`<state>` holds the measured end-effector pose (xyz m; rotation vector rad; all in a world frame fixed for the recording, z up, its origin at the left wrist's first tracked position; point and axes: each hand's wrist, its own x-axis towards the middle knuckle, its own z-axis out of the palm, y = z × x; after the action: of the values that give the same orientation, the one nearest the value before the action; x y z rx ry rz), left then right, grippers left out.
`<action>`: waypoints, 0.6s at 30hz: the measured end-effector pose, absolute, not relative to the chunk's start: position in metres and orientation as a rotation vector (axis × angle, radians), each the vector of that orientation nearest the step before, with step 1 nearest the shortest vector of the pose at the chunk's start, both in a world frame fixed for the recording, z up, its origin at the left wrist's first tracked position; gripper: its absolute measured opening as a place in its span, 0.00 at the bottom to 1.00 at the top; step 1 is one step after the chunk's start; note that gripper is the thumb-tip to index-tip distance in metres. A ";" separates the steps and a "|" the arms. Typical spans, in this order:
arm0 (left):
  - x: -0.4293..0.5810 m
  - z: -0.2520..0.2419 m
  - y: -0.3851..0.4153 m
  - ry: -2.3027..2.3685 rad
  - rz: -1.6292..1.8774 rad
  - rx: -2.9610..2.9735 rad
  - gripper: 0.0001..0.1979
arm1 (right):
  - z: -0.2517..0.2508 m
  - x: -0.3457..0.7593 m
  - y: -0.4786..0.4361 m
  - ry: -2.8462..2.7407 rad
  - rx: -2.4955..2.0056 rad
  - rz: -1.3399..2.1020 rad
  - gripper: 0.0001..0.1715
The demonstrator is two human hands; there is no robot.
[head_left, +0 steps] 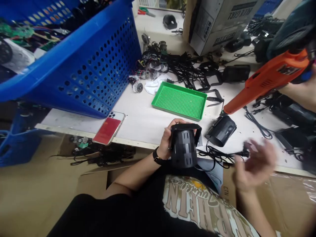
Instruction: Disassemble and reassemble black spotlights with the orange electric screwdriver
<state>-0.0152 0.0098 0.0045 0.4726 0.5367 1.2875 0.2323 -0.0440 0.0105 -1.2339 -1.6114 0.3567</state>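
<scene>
My left hand [166, 140], with a dark watch band on the wrist, grips a black cylindrical lamp housing [185, 149] with slots and a flat bracket. It is held in front of the table edge, over my lap. My right hand [255, 164] is blurred, its thumb apart from the fingers. Beside those fingers is the end of a black power cable [222, 154], whose plug is partly hidden. Another black housing [221, 130] lies on the table between my hands, and the tip of an orange power screwdriver [269, 80] meets its bracket. Another person's hand [302, 89] holds that screwdriver.
A green perforated tray [179, 100] sits mid-table. At left stands a large blue basket [98, 65] of parts, with a phone [109, 128] near the table edge. Tangled black cables [185, 67] and a carton [219, 26] are behind. More black lamps [293, 112] crowd the right.
</scene>
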 end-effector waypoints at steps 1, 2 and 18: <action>-0.014 0.005 0.010 0.544 1.303 0.537 0.38 | 0.008 0.214 -0.045 -1.661 -1.141 0.316 0.39; -0.014 0.006 0.010 0.550 1.303 0.582 0.39 | 0.006 0.197 -0.044 -1.723 -1.051 0.303 0.39; -0.040 0.000 -0.019 0.556 0.872 0.829 0.54 | -0.002 0.170 -0.029 -2.016 -0.952 0.747 0.47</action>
<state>-0.0401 -0.0188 0.0002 0.8287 0.5556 0.8718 0.1700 -0.0287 -0.0017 -0.9518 -2.0163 0.7475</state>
